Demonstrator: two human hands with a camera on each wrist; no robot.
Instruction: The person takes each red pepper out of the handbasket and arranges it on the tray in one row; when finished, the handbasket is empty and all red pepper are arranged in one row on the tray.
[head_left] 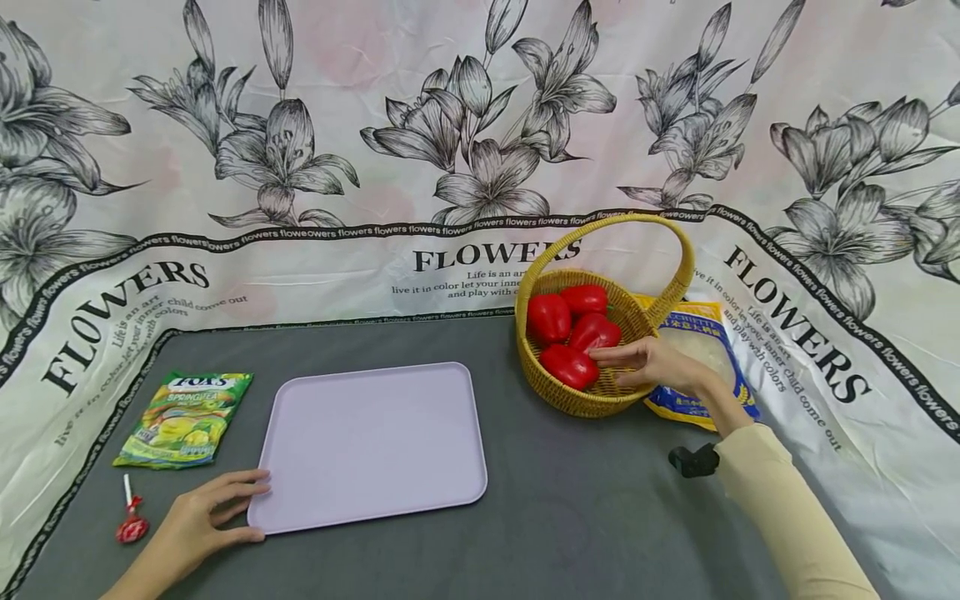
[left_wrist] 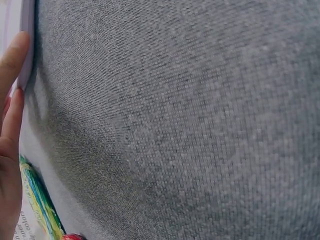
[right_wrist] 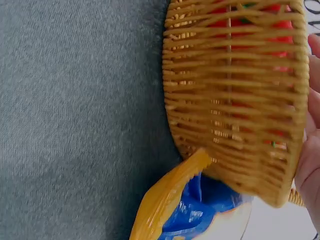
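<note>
My left hand (head_left: 197,521) is at the left end of a flat lilac tray (head_left: 371,442), its fingertips and thumb touching the rim near the front corner. In the left wrist view, two fingers (left_wrist: 14,55) lie against the tray's edge. My right hand (head_left: 656,367) reaches over the rim of a woven basket (head_left: 577,406) with a tall handle. Its extended fingertips meet the shiny red bell peppers (head_left: 596,332) inside, close to the front one (head_left: 568,367). From the right wrist, the basket's woven side (right_wrist: 235,90) hides most of the peppers.
A blue and yellow pasta bag (head_left: 693,350) lies behind and right of the basket, partly covered by my right hand. At the left are a green and yellow candy bag (head_left: 187,419) and a red lollipop (head_left: 132,527). A flower-printed cloth (head_left: 480,125) hangs behind the grey table (head_left: 540,533).
</note>
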